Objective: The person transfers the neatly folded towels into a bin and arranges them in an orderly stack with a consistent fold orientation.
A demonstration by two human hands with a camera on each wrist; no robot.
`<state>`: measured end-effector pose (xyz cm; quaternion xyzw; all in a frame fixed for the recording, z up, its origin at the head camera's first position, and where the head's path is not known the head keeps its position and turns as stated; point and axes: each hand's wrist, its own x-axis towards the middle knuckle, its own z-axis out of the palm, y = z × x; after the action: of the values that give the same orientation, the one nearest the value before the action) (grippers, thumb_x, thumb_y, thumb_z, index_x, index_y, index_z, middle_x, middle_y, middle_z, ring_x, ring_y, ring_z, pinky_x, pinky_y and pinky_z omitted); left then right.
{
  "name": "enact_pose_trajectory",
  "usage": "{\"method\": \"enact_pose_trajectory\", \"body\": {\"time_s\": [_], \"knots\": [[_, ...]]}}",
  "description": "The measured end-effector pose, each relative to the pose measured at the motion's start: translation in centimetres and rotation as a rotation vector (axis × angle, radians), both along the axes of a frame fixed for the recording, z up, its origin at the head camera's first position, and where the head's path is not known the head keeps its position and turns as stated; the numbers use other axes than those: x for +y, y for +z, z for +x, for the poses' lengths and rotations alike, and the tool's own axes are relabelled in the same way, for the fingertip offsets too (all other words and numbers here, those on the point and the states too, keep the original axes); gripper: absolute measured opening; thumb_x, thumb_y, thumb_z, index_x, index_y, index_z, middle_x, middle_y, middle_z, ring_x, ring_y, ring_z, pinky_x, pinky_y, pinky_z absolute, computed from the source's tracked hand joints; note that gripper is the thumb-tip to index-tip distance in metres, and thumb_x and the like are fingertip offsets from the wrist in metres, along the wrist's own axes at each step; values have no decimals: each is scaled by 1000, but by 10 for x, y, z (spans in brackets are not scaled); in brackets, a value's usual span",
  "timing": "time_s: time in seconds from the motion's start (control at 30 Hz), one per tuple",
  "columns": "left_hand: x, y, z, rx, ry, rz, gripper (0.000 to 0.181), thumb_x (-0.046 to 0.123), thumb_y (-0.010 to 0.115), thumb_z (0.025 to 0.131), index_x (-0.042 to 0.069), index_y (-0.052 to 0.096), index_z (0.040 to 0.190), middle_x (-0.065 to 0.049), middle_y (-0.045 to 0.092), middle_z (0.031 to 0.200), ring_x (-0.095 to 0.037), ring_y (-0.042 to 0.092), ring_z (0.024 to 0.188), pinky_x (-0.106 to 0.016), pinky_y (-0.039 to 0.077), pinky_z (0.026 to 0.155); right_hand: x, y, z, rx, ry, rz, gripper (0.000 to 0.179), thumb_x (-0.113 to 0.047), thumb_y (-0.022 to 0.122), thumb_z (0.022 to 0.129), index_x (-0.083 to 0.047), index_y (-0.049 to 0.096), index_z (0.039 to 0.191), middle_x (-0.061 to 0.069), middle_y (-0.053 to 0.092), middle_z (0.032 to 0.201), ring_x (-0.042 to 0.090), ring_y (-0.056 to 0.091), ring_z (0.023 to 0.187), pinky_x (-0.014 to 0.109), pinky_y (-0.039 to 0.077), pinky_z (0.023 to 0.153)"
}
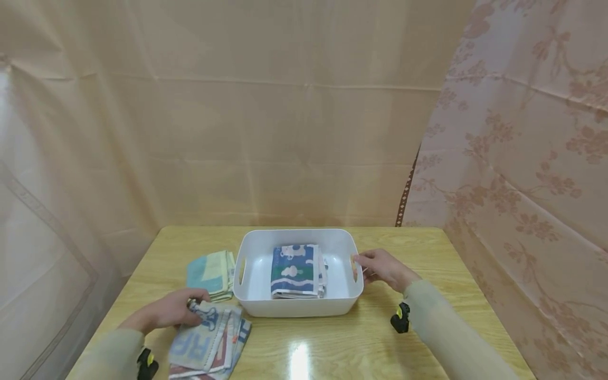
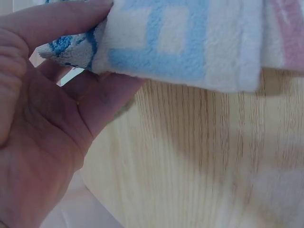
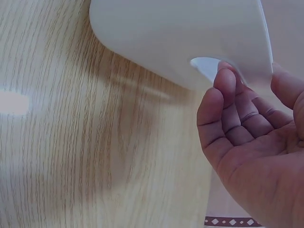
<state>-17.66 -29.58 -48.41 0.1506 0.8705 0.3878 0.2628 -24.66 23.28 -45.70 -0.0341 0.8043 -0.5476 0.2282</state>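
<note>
My left hand (image 1: 174, 309) pinches the corner of a folded white towel (image 1: 199, 343) with blue lettering, thumb above and fingers below in the left wrist view. More folded towels, with pink and blue-grey edges (image 1: 241, 340), fan out beneath it. My right hand (image 1: 383, 269) holds the right side of a white plastic basket (image 1: 299, 309); in the right wrist view the fingertips (image 3: 224, 81) are at its handle slot, with the thumb by the rim. Inside the basket lies a folded blue, green and white towel (image 1: 292, 272).
A folded teal and yellow towel (image 1: 207, 273) lies on the wooden table (image 1: 380, 338), close against the basket's left side. A beige curtain (image 1: 275, 132) hangs behind the table, and a floral pink one (image 1: 527, 174) hangs on the right.
</note>
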Motion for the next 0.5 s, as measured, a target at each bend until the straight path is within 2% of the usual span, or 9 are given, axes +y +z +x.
{"method": "enact_pose_trajectory", "body": {"time_s": [0.1, 0.3, 0.5], "knots": [[5, 2, 0, 77, -44, -19, 29, 8, 77, 81, 18, 65, 105, -9, 60, 110, -14, 54, 68, -26, 46, 52, -1, 0, -1, 16, 0, 24, 42, -25, 51, 109, 11, 59, 130, 15, 69, 102, 19, 65, 83, 40, 58, 83], [18, 7, 2, 202, -107, -17, 29, 7, 78, 79, 22, 66, 101, 0, 64, 105, -15, 56, 88, -28, 49, 71, -2, 2, 0, 30, -24, 73, 42, -26, 53, 108, 8, 58, 132, 15, 69, 107, 20, 64, 85, 42, 58, 85], [31, 11, 2, 264, -139, 0, 30, 7, 78, 78, 24, 67, 100, 7, 65, 102, -10, 57, 93, -28, 50, 79, -6, 6, 3, 97, -68, 123, 37, -24, 57, 106, 4, 60, 130, 16, 69, 114, 22, 66, 87, 43, 56, 84]]}}
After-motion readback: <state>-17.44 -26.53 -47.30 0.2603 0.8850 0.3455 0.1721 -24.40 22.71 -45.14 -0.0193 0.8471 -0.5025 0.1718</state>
